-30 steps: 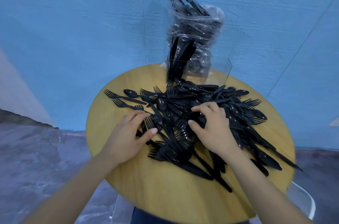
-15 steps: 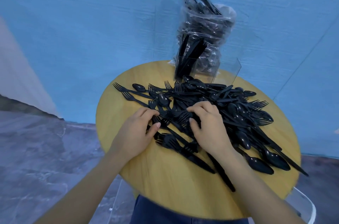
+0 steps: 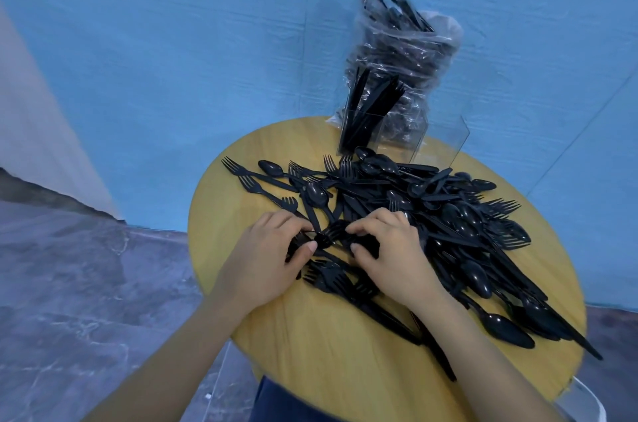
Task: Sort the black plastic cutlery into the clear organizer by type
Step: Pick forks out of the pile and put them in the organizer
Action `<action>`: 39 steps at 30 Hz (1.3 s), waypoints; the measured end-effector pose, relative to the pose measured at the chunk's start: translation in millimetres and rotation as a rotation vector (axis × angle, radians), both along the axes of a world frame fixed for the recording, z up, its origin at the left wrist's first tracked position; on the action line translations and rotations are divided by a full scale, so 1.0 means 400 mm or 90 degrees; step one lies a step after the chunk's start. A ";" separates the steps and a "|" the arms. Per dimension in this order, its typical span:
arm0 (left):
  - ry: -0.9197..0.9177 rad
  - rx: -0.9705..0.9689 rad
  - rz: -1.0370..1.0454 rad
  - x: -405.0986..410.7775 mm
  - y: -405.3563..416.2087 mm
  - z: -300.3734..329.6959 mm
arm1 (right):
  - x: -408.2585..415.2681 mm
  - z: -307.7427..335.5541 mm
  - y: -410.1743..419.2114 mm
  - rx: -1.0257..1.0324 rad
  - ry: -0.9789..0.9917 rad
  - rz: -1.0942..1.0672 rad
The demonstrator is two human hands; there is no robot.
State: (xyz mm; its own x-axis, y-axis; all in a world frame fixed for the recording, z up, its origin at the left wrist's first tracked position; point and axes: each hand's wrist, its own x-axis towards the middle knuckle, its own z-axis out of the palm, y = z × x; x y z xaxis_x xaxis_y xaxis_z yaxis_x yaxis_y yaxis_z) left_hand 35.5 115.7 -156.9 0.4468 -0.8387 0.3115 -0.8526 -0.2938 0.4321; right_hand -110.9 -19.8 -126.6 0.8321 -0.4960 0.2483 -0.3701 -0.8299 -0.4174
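A heap of black plastic forks, spoons and knives (image 3: 445,214) covers the round wooden table (image 3: 331,363). My left hand (image 3: 266,259) and my right hand (image 3: 393,256) are side by side at the heap's near left edge. Both pinch black forks (image 3: 328,235) between thumb and fingers; the pieces meet between the hands. The clear organizer (image 3: 438,142) stands at the table's far edge, with several black knives (image 3: 369,111) upright in its left compartment. Behind it rises a clear plastic bag of cutlery (image 3: 404,52).
A blue wall stands directly behind the table. The floor to the left is grey stone pattern. Loose forks (image 3: 252,180) and a spoon (image 3: 272,168) lie at the table's far left. A white chair edge (image 3: 587,401) shows at the bottom right.
Both hands have drawn together at the heap's near left edge and closed their fingers on forks. The camera has shifted, so the table sits further right in view.
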 end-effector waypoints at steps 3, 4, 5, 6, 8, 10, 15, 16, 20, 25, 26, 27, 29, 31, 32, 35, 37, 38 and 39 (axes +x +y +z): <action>0.019 -0.020 0.007 0.000 0.002 -0.003 | 0.014 0.013 -0.022 -0.005 -0.068 -0.054; 0.024 -0.022 0.007 0.000 0.002 -0.003 | 0.026 0.021 -0.031 -0.016 -0.071 -0.074; 0.026 -0.021 0.006 0.000 0.003 -0.003 | 0.040 0.030 -0.041 -0.030 -0.061 -0.092; 0.029 -0.019 0.003 0.000 0.002 -0.002 | 0.056 0.037 -0.051 -0.046 -0.034 -0.106; 0.034 -0.005 -0.001 0.002 0.001 -0.001 | 0.088 0.045 -0.065 -0.089 0.070 -0.130; 0.037 0.013 -0.001 0.003 0.001 -0.002 | 0.115 0.043 -0.071 -0.118 0.179 -0.143; 0.034 0.030 0.003 0.000 -0.001 -0.001 | 0.159 0.041 -0.084 -0.075 0.244 -0.146; 0.035 0.033 0.004 -0.001 -0.002 0.000 | 0.164 0.044 -0.091 -0.077 0.247 -0.150; 0.046 0.036 0.004 -0.003 0.001 0.005 | 0.180 0.054 -0.112 -0.090 0.259 -0.142; 0.046 0.036 0.001 -0.003 -0.001 0.005 | 0.195 0.064 -0.117 -0.125 0.225 -0.111; 0.045 0.037 0.002 -0.003 -0.001 0.004 | 0.195 0.066 -0.116 -0.137 0.217 -0.108; 0.045 0.037 0.002 -0.003 -0.001 0.004 | 0.195 0.066 -0.115 -0.152 0.205 -0.106; 0.045 0.035 0.002 -0.002 0.000 0.004 | 0.194 0.066 -0.113 -0.180 0.169 -0.110; 0.046 0.035 0.000 -0.003 -0.001 0.004 | 0.187 0.071 -0.112 -0.200 0.128 -0.112; 0.049 0.036 -0.001 -0.004 -0.001 0.005 | 0.184 0.076 -0.113 -0.198 0.103 -0.110; 0.053 0.036 -0.002 -0.005 -0.002 0.007 | 0.172 0.111 -0.117 -0.107 -0.009 -0.107; 0.052 0.040 0.000 -0.005 -0.003 0.007 | 0.168 0.138 -0.121 -0.022 -0.084 -0.101; 0.051 0.041 0.000 -0.005 -0.002 0.007 | 0.166 0.151 -0.122 0.021 -0.120 -0.097; 0.049 0.041 0.000 -0.006 -0.002 0.007 | 0.165 0.163 -0.123 0.058 -0.159 -0.095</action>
